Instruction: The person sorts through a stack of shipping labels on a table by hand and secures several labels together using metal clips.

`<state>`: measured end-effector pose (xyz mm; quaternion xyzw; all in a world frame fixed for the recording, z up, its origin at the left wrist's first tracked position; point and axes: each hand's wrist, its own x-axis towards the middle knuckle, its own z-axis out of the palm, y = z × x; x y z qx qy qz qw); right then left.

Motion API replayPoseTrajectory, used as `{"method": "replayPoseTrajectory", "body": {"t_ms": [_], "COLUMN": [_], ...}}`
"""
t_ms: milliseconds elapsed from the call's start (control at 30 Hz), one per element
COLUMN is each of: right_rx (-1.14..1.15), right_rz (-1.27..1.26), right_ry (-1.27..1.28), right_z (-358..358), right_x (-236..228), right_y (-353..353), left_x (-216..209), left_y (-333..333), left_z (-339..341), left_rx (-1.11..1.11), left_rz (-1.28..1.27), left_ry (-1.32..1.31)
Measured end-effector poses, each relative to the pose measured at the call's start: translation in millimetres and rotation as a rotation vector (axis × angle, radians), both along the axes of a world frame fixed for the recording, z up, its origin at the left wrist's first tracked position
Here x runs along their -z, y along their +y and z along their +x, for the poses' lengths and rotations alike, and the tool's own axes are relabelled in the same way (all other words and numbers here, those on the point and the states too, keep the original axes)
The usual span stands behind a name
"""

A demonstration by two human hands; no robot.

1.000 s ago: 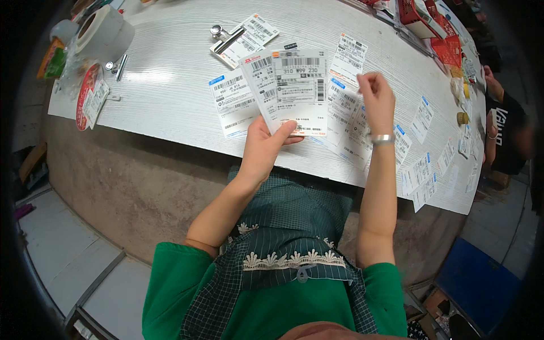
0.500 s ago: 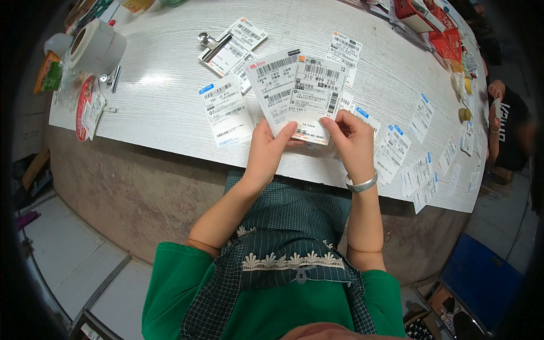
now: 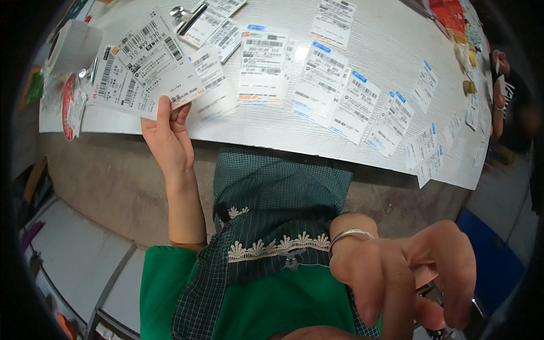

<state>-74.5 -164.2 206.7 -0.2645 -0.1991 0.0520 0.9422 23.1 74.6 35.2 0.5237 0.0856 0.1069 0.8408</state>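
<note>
My left hand point(image 3: 170, 136) grips a small fan of white shipping labels point(image 3: 156, 62) by their lower edge, thumb on top, over the left part of the table. The front label overlaps another one. Raised close to the camera at the lower right is my right hand point(image 3: 402, 266), a silver bangle on its wrist. Its fingers are bent but apart, and nothing shows between them. More labels lie on the table: one with an orange mark point(image 3: 263, 68) at the centre, others with blue headers point(image 3: 320, 85) to its right. A metal bulldog clip point(image 3: 191, 20) holds a stack behind.
At the left of the white table point(image 3: 249, 127) stand a white roll point(image 3: 73, 48), a second clip point(image 3: 88, 73) and a red oval card point(image 3: 69, 107). Red baskets point(image 3: 447, 17) sit far right. Beyond that end, another person's hand point(image 3: 500, 62) shows.
My left hand has carried the labels to the left. My right hand has let go of them and come up toward the camera. A label with an orange mark now shows at the table's centre.
</note>
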Motion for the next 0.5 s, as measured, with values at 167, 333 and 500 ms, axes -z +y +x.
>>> {"method": "replayPoseTrajectory", "body": {"t_ms": [167,333,500], "right_rx": [0.253,0.127,0.389], "right_rz": [0.17,0.163,-0.254], "right_ry": [-0.103,-0.037,-0.06], "right_z": [-19.1,7.9,43.8], "right_x": [20.5,12.4,78.4], "right_y": [32.6,35.7,54.6], "left_x": [0.5,-0.8,10.7], "left_y": [25.2,39.7,43.7], "left_z": [-3.0,-10.2,-34.4], "left_rx": [-0.072,-0.111,-0.135], "left_rz": [0.036,0.076,0.063], "left_ry": [-0.027,0.008,0.118]}}
